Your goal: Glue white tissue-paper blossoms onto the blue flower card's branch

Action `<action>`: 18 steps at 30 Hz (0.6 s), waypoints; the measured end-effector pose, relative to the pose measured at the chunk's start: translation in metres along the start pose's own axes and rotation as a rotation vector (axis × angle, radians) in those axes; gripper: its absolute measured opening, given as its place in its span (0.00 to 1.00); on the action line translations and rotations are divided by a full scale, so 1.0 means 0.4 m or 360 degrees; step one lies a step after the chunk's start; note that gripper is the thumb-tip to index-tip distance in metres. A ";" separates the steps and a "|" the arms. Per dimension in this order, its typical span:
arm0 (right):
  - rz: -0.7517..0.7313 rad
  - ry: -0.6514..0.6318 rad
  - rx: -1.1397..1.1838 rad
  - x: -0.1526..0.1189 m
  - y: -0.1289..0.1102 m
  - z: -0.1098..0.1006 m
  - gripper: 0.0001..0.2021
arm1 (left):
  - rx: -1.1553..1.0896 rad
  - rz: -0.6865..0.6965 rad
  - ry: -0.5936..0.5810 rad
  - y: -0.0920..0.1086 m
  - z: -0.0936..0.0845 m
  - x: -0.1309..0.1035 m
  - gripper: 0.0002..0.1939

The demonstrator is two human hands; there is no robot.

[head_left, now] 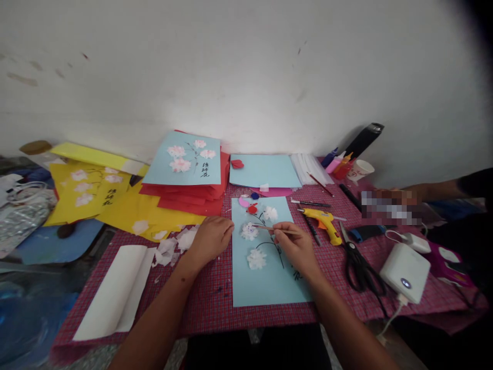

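A light-blue sheet (250, 288) lies in front of me with drawn dark stems and three white crumpled-paper flowers, one of them the middle flower (249, 231). My right hand (295, 246) pinches a thin paintbrush (285, 231) with a wooden handle; its tip is at the middle flower, which shows small purplish marks. Dark written characters (297, 275) are partly covered by that hand. By the sheet's left edge rests my left hand (213, 239), fingers curled with no object visible in them. Pink, red (252, 208) and dark-blue dabs are near the sheet's top edge.
White paper scraps (166, 252) and a folded white sheet (115, 293) lie left. A finished flower card (185, 159) tops red paper. Right are a yellow glue gun (325, 222), scissors (360, 262), a white power bank (406, 272), paint bottles (342, 165) and another person's arm (435, 192).
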State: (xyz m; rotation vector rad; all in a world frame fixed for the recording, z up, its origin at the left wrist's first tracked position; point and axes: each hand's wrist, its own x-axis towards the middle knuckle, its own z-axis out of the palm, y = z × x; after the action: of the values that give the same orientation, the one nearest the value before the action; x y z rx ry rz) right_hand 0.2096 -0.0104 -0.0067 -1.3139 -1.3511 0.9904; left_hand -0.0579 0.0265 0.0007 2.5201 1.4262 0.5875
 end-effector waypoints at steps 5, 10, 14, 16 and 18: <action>-0.0038 -0.0064 -0.0068 -0.002 -0.004 0.005 0.10 | -0.0003 0.0007 -0.0007 0.000 -0.002 0.001 0.11; -0.0079 -0.0030 -0.0133 -0.005 0.002 0.001 0.10 | -0.0020 0.0001 -0.0012 -0.003 0.001 0.001 0.11; -0.0122 -0.0066 -0.0203 -0.008 -0.007 0.002 0.10 | -0.0003 -0.0001 -0.0020 -0.003 0.003 0.000 0.11; -0.0149 -0.0071 -0.0245 -0.010 -0.013 0.003 0.10 | -0.0006 -0.0002 -0.0020 -0.002 0.002 -0.001 0.11; -0.0171 -0.0044 -0.0270 -0.011 -0.017 0.003 0.09 | -0.0013 -0.0003 -0.0020 -0.001 0.000 -0.001 0.11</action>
State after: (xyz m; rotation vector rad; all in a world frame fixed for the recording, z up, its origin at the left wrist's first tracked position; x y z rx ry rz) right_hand 0.2066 -0.0151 -0.0008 -1.3412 -1.5377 0.8382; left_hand -0.0583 0.0263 0.0005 2.5117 1.4189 0.5751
